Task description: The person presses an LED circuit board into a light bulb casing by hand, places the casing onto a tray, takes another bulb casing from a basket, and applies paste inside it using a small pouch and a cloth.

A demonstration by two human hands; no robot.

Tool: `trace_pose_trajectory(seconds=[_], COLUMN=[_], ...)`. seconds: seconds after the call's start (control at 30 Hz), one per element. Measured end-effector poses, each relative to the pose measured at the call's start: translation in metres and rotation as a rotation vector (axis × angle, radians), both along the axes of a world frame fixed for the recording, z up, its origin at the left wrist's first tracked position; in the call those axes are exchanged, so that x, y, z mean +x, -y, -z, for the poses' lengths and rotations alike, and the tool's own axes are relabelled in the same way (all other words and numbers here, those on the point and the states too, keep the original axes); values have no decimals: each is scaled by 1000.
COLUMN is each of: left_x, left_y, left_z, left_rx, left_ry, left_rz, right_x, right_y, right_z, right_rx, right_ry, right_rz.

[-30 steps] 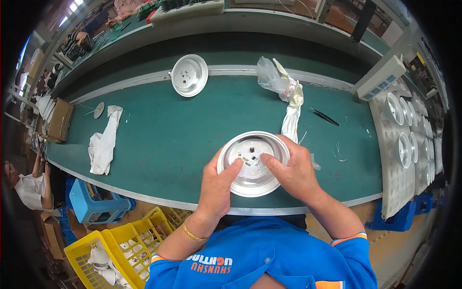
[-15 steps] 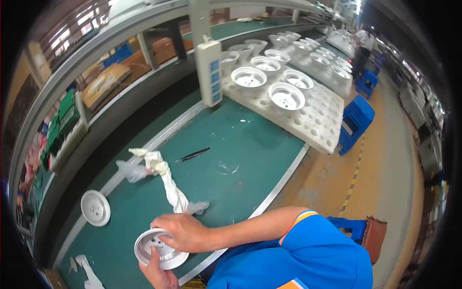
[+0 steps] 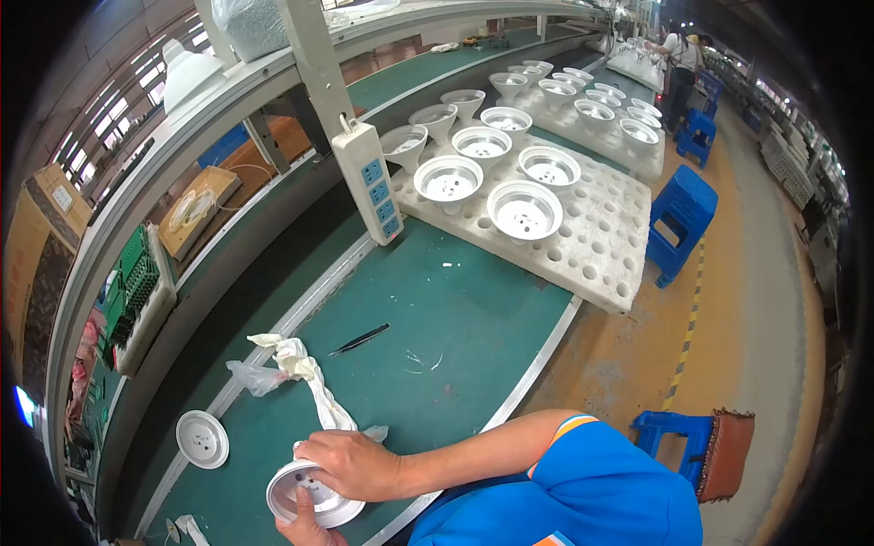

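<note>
- The right hand (image 3: 353, 464) is closed over the far rim of a white bowl with a silver inside (image 3: 339, 511), its finger ends reaching in.
- The left hand (image 3: 308, 528) pinches the left side, thumb inside the bowl; its other fingers are hidden underneath.
- The bowl is at the near left of the green table (image 3: 446, 364), by the table's near edge.
- Compared with 1 second ago, the view has swung right, bringing the foam board (image 3: 596, 259) well into sight; both hands still hold the bowl, so it has not been set down.
- Just beyond the hands, a crumpled white cloth (image 3: 319, 400) lies against a clear bag (image 3: 258, 378); tweezers (image 3: 360, 339) rest to their right.
- Left of the hands is 1 loose bowl (image 3: 202, 440). Far right, more bowls stand in the board, beyond a power strip (image 3: 369, 187).
- The left wrist is cut off, a small cloth (image 3: 191, 528) is cropped, and distant people are too blurred to make out.
</note>
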State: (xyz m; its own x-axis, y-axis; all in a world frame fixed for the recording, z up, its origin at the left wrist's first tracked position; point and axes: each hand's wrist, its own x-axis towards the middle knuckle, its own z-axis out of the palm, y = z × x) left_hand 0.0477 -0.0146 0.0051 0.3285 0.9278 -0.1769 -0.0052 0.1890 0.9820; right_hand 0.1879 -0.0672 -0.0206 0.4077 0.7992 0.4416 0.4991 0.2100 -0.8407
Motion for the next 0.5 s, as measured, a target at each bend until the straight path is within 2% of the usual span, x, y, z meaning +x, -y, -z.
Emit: trace_pose_trajectory(seconds=[0.1, 0.23, 0.37, 0.43, 0.5], left_x=[9, 6, 7, 5, 4], left_y=[5, -4, -13, -23, -25], left_z=[-20, -17, -17, -3, -4], left_rx=[5, 22, -75, -19, -46], left_ry=[-103, -57, -111, 85, 93], left_rz=[-55, -34, -18, 55, 75], right_x=[2, 6, 13, 17, 19], right_y=[-4, -9, -14, -17, -20], right_z=[-6, -8, -11, -12, -12], right_rx=[12, 15, -34, -64, -76], right_ry=[3, -27, -90, -95, -105], right_rz=[-20, -30, -38, -46, -31])
